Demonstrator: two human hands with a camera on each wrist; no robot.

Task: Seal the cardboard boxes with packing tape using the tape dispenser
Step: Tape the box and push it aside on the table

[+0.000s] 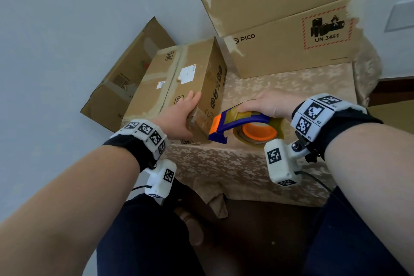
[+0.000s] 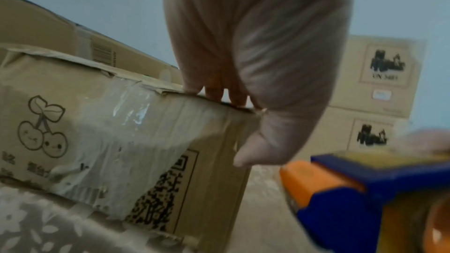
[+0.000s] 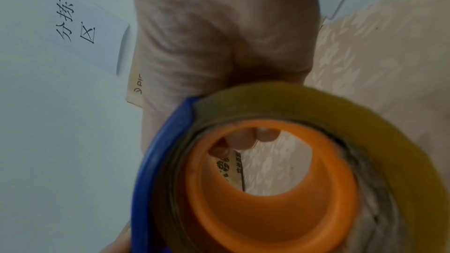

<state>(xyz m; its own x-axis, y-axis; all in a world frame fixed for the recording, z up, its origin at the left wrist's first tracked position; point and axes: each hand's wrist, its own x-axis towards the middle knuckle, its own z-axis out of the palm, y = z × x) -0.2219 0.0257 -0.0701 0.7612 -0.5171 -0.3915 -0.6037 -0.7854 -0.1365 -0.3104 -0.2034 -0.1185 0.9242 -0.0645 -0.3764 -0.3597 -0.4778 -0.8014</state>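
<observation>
The left hand (image 1: 179, 116) lies with straight fingers flat on the top near corner of the small box (image 1: 179, 83), thumb down the near face, steadying it without gripping. The right hand (image 1: 266, 105) is curled over the top of the tape dispenser (image 1: 237, 123), fingers wrapped round its blue frame, with the roll of tape (image 1: 257, 133) hanging below; the dispenser's orange nose sits just right of the small box, close to its near corner but, as far as I can tell, not yet touching. The likely trouble from here: the small box is only pressed down, not held, so a firm pull of tape could slide or twist it on the patterned cloth of the bench (image 1: 291, 83). Its faces also carry old, wrinkled tape, which may keep a new strip from lying flat. Whether a free tape end is ready at the dispenser's blade is not visible. The small box is closed, so its contents cannot be seen. Behind it, to the left, another box (image 1: 125, 74) leans against the wall; to its right two larger printed boxes (image 1: 280, 49) stand stacked and closed, their contents likewise hidden.
</observation>
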